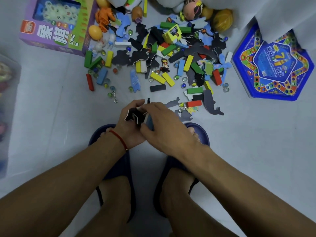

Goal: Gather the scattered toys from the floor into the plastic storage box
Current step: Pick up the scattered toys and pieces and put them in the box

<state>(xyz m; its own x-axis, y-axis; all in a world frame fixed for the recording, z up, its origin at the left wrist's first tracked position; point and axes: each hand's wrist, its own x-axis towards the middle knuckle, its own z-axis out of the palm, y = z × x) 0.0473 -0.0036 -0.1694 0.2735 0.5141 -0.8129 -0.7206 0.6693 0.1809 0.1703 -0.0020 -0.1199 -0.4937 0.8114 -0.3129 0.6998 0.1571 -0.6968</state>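
A heap of scattered toys (164, 53) lies on the pale floor ahead: coloured wooden blocks, dark foam animal shapes, glass marbles and small figures. My left hand (130, 127), with a red string on its wrist, grips a stack of dark foam shapes (134, 115) just above my feet. My right hand (164, 122) closes over the same stack from the right, thumb on a blue-faced piece. The clear plastic storage box (7, 103) shows blurred at the left edge, with toys inside.
A purple game carton (56, 29) lies at the upper left and a blue hexagonal board game (273, 65) at the right. White fabric (273, 12) hangs at the top right. My feet in dark blue slippers (200, 132) stand below the hands.
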